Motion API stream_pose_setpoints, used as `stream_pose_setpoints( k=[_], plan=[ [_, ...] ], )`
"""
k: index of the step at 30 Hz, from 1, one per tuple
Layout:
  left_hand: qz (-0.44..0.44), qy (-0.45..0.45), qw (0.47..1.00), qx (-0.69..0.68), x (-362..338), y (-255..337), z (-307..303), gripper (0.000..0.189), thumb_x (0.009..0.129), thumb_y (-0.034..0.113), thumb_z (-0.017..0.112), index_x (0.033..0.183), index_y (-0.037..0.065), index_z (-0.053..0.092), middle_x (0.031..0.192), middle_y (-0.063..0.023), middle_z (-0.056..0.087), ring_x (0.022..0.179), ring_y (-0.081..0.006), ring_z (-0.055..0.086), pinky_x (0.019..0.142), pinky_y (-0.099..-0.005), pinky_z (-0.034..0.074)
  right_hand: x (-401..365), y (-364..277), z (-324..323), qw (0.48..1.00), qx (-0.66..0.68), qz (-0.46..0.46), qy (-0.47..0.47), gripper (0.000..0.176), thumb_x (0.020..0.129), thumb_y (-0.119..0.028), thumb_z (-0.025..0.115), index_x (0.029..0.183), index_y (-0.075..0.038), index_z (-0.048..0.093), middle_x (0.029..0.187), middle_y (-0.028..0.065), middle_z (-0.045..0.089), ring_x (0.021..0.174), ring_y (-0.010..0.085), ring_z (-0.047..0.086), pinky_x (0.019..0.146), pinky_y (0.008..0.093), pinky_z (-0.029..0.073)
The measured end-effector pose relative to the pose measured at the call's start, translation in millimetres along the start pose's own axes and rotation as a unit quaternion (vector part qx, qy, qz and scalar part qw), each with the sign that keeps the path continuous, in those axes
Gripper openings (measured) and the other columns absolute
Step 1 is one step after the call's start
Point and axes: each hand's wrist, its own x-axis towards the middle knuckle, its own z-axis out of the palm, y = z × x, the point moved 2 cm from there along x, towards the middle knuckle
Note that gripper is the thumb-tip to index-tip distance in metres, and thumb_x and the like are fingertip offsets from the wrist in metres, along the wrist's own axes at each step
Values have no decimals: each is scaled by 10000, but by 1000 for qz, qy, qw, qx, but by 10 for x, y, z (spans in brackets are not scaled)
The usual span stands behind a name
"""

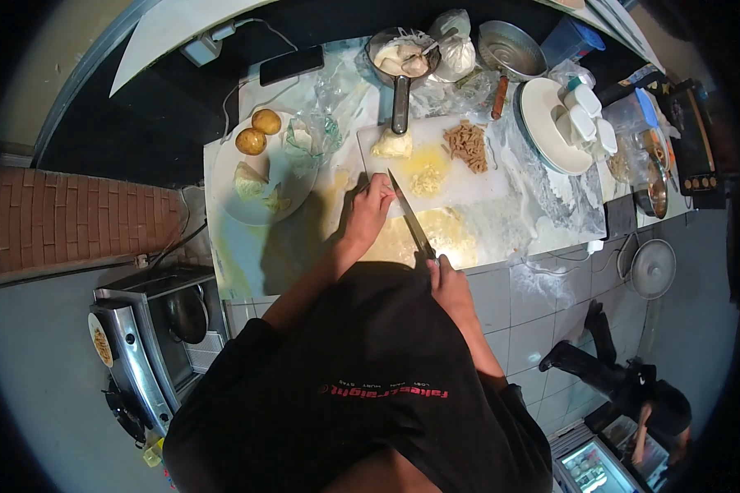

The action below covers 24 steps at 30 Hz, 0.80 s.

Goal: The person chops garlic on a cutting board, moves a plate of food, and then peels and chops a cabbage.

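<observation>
My right hand (448,283) grips a knife (411,215) by its handle, with the blade pointing up and left across the cutting board (501,185). Close to the knife's tip, my left hand (374,204) has its fingers drawn together; whether something small is between them I cannot make out. Just beyond it lies a pale chunk of cabbage (393,144). A small heap of finely chopped pale pieces (427,179) sits right of the blade. Farther right on the board is a pile of brown strips (467,146).
A plate (222,197) at left holds two potatoes (258,132) and cabbage pieces. Behind the board stand a saucepan (401,97) and a metal pan (511,49). White plates (543,123) and small containers (584,111) are at right. Another person (633,382) is at lower right.
</observation>
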Motion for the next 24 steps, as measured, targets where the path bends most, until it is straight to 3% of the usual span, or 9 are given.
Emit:
stream_pose_setpoints(
  k=[10, 18, 24],
  plan=[
    [3, 6, 1000, 20, -42, -22, 17, 229, 898, -33, 662, 1017, 13, 471, 816, -153, 694, 770, -241, 723, 659, -324, 544, 56, -2, 66, 1000, -2, -16, -14, 331, 1037, -318, 472, 1013, 7, 529, 744, 336, 633, 756, 543, 622, 644, 616, 501],
    [14, 7, 999, 31, -38, 9, 3, 208, 903, -13, 663, 986, 22, 476, 813, -156, 682, 764, -261, 713, 652, -345, 539, 198, 4, 115, 1000, -12, -12, -14, 375, 1039, -344, 459, 1132, 6, 555, 777, 326, 651, 762, 523, 644, 657, 589, 528],
    [29, 13, 997, 76, -15, 128, -63, 209, 874, -13, 682, 969, 26, 500, 823, -139, 649, 750, -285, 686, 666, -368, 533, 88, 11, -17, 995, -91, -15, 22, 357, 1039, -355, 461, 1081, -14, 557, 739, 290, 655, 695, 497, 646, 609, 568, 532]
  ],
)
